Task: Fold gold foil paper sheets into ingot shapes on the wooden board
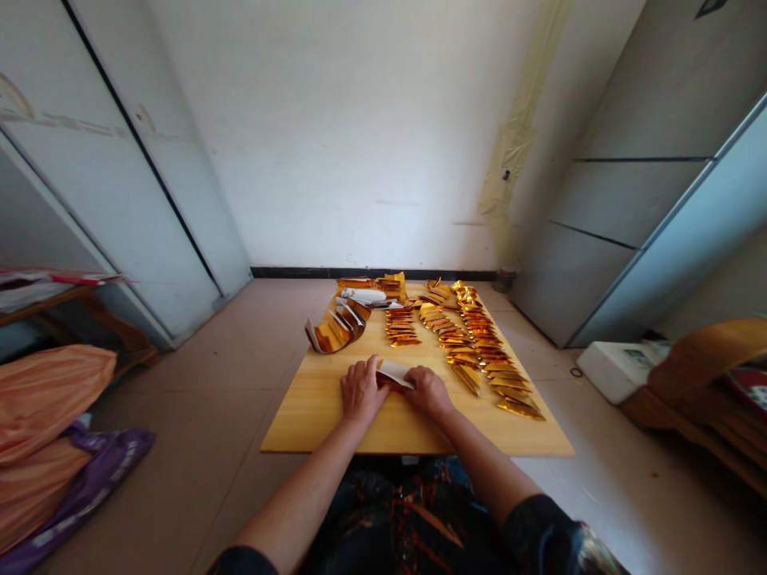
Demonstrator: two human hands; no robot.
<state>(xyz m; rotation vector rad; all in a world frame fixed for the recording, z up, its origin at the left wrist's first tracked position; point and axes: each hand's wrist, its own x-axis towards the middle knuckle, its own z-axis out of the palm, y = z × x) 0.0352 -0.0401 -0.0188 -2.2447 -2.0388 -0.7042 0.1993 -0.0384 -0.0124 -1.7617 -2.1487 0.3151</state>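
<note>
1. Well, the person's left hand (363, 390) lies palm down on a wooden board (335, 423), near the board's front edge and about midway across it.
2. The right hand (429, 393) sits just beside it, also palm down, with its knuckles raised a little.
3. Between them is a foil strip (395, 374), white on its upper face and gold at its left end. It lies slanted on the board, with the left hand touching one end and the right hand over the other.
4. Neither hand is clenched or fully released. Both seem to bear down on the strip, but I can't tell from here whether the fingers actually grip it.
5. Behind the hands, toward the far end of the board, a short row (400, 326) of folded gold pieces lies in a neat stack.
6. To the right of that row, long rows (479, 343) of similar gold pieces run slantwise toward the board's right front corner.
7. On the left of the board, a curved stack (335, 331) of gold pieces with white edges leans in an arc.
8. Just beyond the curved stack, at the far end of the board, lies a white roll (363, 295).
9. Left of the board, on the floor (197, 415), are an orange bag (41, 415) and a purple bag (89, 479).
10. To the right of the board stands a white box (617, 369).
</note>
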